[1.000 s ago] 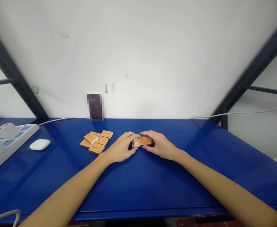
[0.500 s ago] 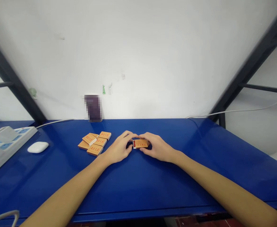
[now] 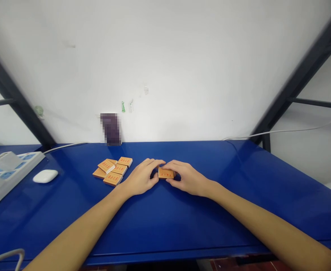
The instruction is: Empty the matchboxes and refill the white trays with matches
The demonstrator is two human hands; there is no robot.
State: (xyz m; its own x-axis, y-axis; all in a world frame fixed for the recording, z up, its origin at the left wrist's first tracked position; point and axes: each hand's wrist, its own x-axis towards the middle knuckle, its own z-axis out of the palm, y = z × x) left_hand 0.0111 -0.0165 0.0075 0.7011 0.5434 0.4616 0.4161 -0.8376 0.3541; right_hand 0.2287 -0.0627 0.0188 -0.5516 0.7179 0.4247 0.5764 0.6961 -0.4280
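Note:
An orange matchbox point(image 3: 165, 174) with red print lies between my two hands, low at the blue tabletop. Its tray is pushed in, so no match heads show. At the box's left end, my left hand point(image 3: 142, 177) curls with thumb and forefinger touching it. From the right, my right hand point(image 3: 188, 178) pinches the box between thumb and fingers, covering part of its far edge and right end. Left of my left hand sits a loose pile of several matching matchboxes point(image 3: 113, 178), some overlapping.
A white power strip point(image 3: 18, 177) with plugs and a white earbud case point(image 3: 45, 176) are at the left. A blurred dark purple item point(image 3: 111, 130) leans on the wall. Dark metal posts point(image 3: 289, 90) slant at both sides, and a white cable point(image 3: 269, 132) runs right.
The matchbox's tray, which stuck out at the left with red match heads showing, has slid into its sleeve. My right hand and the sleeve have shifted slightly left.

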